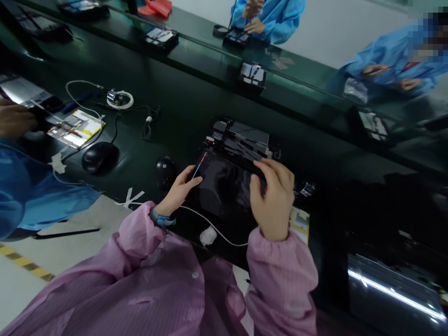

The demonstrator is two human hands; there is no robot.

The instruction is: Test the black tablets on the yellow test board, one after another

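Note:
A black open device (231, 163) with cables and boards showing lies on the dark green bench in front of me. My left hand (178, 191) rests at its left edge, fingers curled, thumb and forefinger pinched on the edge near a thin red wire (201, 163). My right hand (273, 196) is curled over the device's right side, fingers bent around a dark strip there. What the fingers grip is hard to make out. Both sleeves are pink, with a blue wrist strap (161, 220) on the left.
A black mouse (100, 156) and a small round black object (165, 171) lie left of the device. A white cable (210, 224) runs along the bench edge. Trays of parts (252, 74) sit on the conveyor behind. People in blue coats work at left (21, 186) and across (269, 18).

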